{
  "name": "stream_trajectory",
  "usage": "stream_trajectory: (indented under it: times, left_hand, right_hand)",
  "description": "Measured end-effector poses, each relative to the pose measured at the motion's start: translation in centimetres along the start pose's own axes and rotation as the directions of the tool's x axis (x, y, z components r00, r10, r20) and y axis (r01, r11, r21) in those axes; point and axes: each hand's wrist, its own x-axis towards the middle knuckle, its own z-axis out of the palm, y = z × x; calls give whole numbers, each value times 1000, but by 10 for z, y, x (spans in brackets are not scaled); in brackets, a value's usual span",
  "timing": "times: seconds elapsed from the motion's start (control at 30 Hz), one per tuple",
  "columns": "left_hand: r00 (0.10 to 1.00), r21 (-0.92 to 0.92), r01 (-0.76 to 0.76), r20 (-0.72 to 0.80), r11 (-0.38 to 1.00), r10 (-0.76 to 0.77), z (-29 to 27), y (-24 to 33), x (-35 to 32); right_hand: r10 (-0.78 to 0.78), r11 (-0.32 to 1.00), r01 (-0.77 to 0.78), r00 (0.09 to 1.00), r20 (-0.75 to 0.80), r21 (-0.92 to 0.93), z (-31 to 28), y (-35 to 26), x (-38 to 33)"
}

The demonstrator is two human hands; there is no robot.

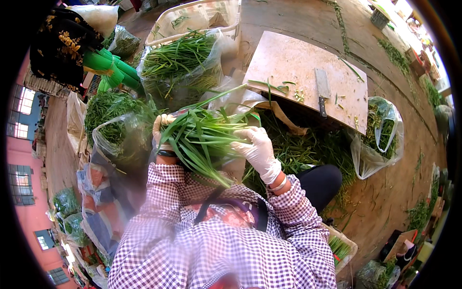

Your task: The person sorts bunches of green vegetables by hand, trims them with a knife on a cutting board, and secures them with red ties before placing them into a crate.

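In front of my chest I hold a loose bunch of long, flat-leaved greens that look like garlic chives. My left hand, in a cream glove, is wrapped round the bunch's left side. At the right, where the paler stems gather, the white-gloved fingers of my right hand are closed on the same bunch. Leaves droop toward my lap, and one long stem sticks out to the upper right. Just beyond stands a clear plastic bag filled with similar greens.
A cleaver lies on a wooden board among cut scraps. Loose greens heap below it, beside a plastic bag. A cream crate stands behind. Someone wearing green sleeves is at the left, near another bag of greens.
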Motion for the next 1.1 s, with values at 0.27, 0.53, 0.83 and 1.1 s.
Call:
stream_trajectory:
  times: [0.27,0.53,0.83,1.1]
  left_hand:
    - [981,6,130,146,992,-129,21,4,-12]
    - [972,63,149,176,987,-158,19,14,-21]
    - [956,1,183,235,983,-178,15,20,-22]
    - [945,-31,218,256,975,-203,14,12,-17]
  right_hand:
    - [-48,981,12,981,187,193,2,-14,-18]
    - [90,983,-49,969,230,-176,-2,-13,-48]
    - [59,939,11,980,190,-344,-31,27,-27]
    - [391,474,-635,772,501,610,53,17,-19]
